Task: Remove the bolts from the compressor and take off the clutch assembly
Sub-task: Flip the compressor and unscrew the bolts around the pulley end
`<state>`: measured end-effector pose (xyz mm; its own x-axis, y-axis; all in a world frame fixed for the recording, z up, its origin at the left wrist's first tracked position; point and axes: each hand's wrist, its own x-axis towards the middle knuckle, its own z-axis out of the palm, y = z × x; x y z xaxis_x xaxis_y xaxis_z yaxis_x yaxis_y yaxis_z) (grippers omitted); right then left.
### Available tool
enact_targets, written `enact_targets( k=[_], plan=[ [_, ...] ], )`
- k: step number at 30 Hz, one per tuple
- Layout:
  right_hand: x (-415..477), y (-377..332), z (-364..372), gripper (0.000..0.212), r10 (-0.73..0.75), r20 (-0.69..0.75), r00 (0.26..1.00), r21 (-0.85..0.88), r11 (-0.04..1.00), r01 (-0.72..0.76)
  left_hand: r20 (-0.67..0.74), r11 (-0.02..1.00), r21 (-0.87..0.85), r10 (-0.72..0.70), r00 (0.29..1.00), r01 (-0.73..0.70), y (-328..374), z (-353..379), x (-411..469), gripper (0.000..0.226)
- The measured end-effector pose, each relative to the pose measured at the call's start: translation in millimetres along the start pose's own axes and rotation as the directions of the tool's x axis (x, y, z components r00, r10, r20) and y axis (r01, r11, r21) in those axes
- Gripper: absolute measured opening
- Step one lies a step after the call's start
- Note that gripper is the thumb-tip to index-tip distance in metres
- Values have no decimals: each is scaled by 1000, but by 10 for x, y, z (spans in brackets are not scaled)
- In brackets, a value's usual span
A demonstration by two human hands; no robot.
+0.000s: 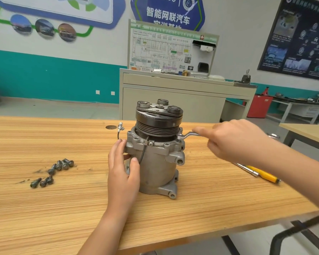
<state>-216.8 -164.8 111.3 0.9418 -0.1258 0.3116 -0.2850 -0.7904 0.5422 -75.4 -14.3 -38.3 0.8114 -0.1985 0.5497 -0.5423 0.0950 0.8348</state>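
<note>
Head view: compressor (155,168) upright on the table (44,208), clutch (158,118) on top. Left hand (122,173) wraps its body; right hand (234,142) grips a wrench (189,134) at the flange, tip hidden. Loose bolts (53,172) lie left. The forearm half-hides a yellow tool (263,174).

- Wooden tabletop (63,208), striped grain, with a round dark insert (111,127) near its far edge.
- Yellow-handled tool (263,174) lies flat on the tabletop, right side.
- Grey cabinet (173,96) behind the tabletop carries an upright wiring-diagram board (164,50).
- Dark poster (298,43) on the right wall.
- Red bin (259,105) on the floor beside the cabinet.
</note>
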Motion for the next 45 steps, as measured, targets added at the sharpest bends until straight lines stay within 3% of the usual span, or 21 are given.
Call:
enact_targets(
  k=[4, 9, 13, 15, 17, 19, 22, 24, 27, 33, 37, 42, 45],
  plan=[
    [196, 172, 313, 50, -15, -92, 996, -43, 999, 11, -1, 1000, -9, -3, 1000, 3, 8, -7, -1, 47],
    [526, -7, 631, 23, 10, -427, 904, 210, 974, 89, 4, 1000, 6, 10, 1000, -10, 11, -14, 4, 47],
    [596, -93, 723, 31, -1, -472, 881, 283, 947, 153, 8, 1000, 13, 14, 1000, -14, 1, -19, -2, 47],
    [461, -67, 729, 28, 122, -484, 867, 383, 920, 85, 8, 1000, 15, 14, 1000, -14, -7, -22, 0, 47],
    [251, -54, 664, 34, 369, -467, 804, 592, 805, -26, 6, 1000, 12, 17, 1000, -17, -14, -19, 0, 47],
    [29, -64, 536, 43, 474, -424, 772, 706, 707, -47, 9, 1000, 14, 14, 1000, -14, -11, -18, 0, 47],
    [-275, -104, 312, 46, 294, -444, 847, 481, 875, -52, 12, 1000, 17, 9, 1000, -9, 2, -23, -1, 46],
    [-359, -129, 187, 54, 211, -261, 942, 293, 947, -132, 12, 1000, 17, 9, 1000, -9, 12, -19, 1, 46],
    [-348, -187, 156, 62, 219, -64, 974, 110, 971, -211, 9, 1000, 15, 15, 1000, -15, 17, -25, 0, 46],
    [-192, -296, 36, 69, 231, 93, 969, 93, 967, -239, 16, 1000, 10, 8, 1000, -8, 16, -30, -6, 47],
    [-79, -368, -76, 64, 194, 152, 969, -6, 981, -195, 14, 1000, 5, 7, 1000, -7, 15, -17, 1, 48],
    [-65, -412, -24, 65, 136, 136, 981, -98, 988, -123, 17, 1000, -5, 4, 1000, -4, 15, -21, -1, 47],
    [-86, -252, 102, 59, 69, 69, 995, -61, 996, -65, 19, 1000, -1, -1, 1000, 1, 14, -20, -5, 47]
  ],
)
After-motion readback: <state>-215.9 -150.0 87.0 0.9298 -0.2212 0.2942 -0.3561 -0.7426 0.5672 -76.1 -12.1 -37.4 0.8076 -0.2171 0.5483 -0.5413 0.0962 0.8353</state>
